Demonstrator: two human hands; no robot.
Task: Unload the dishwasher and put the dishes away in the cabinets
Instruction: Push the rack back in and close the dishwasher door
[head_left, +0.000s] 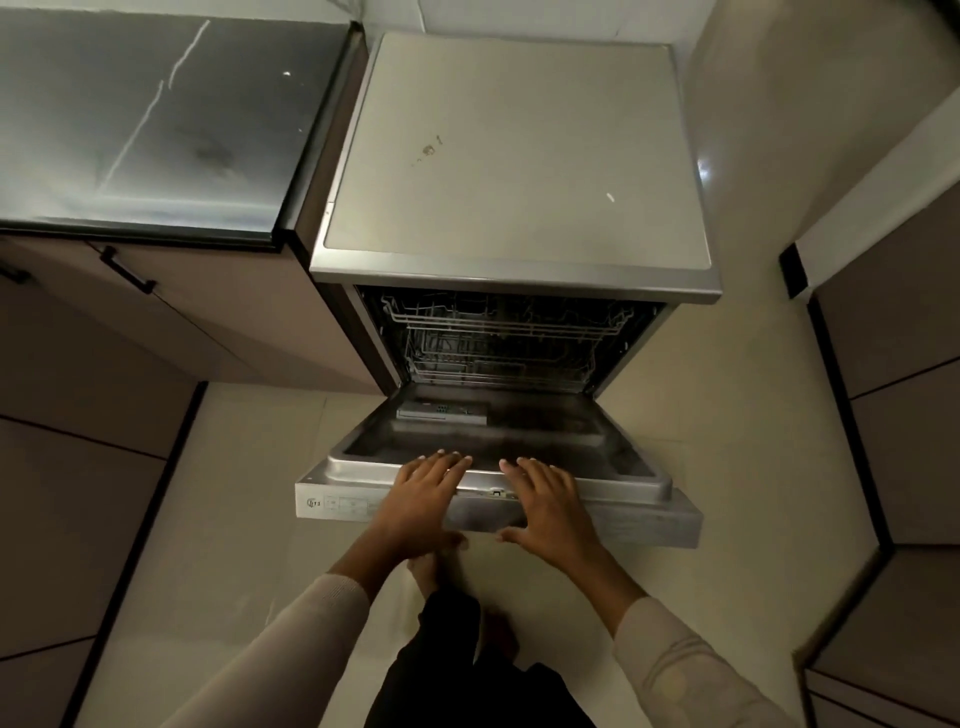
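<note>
Pale floor tiles (727, 467) below; left hand (426, 488) and right hand (545, 493) rest flat, fingers spread, on dishwasher door (623, 478).

Dishwasher top (519, 156): silver-grey, with a small brown stain you can spot near its middle.
Door (597, 441): dark grey inside, brushed silver on the edge facing you.
Racks (498, 332): pale grey wire.
Counter (145, 114): dark grey, streaked white.
Cabinets (234, 322): taupe, black handles (127, 270).
Floor (234, 493): cream.
Your sleeves (291, 649): beige.
Your trousers (457, 665): black.
</note>
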